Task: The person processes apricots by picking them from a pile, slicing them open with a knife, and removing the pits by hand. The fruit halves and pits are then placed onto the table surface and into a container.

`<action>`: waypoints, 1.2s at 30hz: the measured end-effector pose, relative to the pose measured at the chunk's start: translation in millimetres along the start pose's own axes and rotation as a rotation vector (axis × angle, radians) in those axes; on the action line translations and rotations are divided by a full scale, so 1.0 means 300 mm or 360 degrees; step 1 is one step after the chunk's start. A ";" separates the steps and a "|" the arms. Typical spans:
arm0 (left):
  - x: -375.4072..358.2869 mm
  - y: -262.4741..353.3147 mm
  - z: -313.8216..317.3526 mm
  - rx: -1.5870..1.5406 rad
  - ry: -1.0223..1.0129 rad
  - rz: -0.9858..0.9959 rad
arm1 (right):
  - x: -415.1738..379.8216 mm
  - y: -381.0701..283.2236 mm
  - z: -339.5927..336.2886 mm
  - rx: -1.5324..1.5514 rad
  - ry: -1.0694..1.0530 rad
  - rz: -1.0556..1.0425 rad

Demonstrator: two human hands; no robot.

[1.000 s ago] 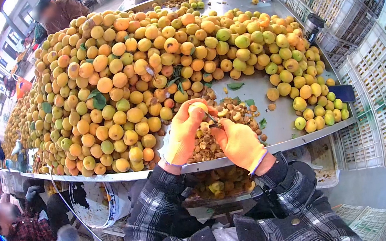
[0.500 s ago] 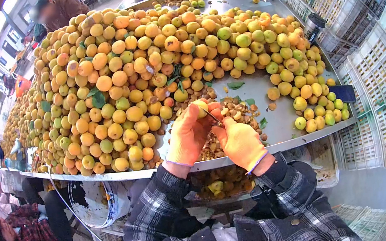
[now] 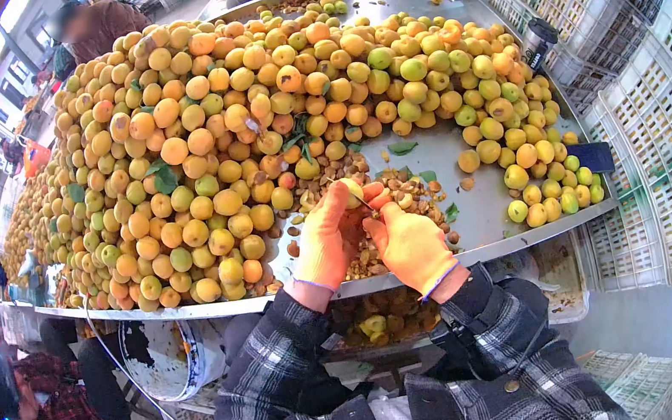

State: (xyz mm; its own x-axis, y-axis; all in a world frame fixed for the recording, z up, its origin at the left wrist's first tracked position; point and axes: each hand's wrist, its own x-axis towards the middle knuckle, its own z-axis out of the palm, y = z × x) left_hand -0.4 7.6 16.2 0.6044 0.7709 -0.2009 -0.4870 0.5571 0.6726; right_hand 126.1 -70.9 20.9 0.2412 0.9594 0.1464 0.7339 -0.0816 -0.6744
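Note:
My left hand, in an orange glove, is closed around a yellow apricot. The fruit shows at the fingertips. Gloved the same way, my right hand grips a small knife, whose thin dark blade meets the apricot. Its handle is hidden in my fingers. Below and behind both hands lie many apricot pits on the metal table. A large heap of apricots rises in front and to the left, curving round to the right side.
Stacked white plastic crates stand along the right. A dark phone-like slab and a black cylinder sit by the table's right edge. Beneath the table are a container of fruit pieces and a white bucket. Other people sit around.
The view has shifted slightly. Both hands stay together at the apricot, with the knife still against it. The person at the lower left has moved a little.

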 end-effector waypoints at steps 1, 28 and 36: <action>-0.006 -0.001 0.006 0.0154 0.0100 0.0054 | -0.001 0.006 0.009 -0.0006 0.0003 -0.0026; -0.013 0.074 0.030 0.0778 -0.0040 0.0505 | -0.014 -0.042 -0.015 0.0270 0.0131 -0.0149; -0.030 0.101 0.016 0.1775 0.0111 0.0806 | 0.007 -0.029 -0.048 0.0359 -0.0049 -0.0160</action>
State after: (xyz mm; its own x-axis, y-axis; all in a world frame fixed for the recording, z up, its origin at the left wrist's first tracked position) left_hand -17.6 16.1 42.0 0.4520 0.8576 0.2454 0.1703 -0.3531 0.9200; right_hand 129.6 -72.1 37.5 0.1521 0.9676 0.2015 0.5921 0.0740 -0.8025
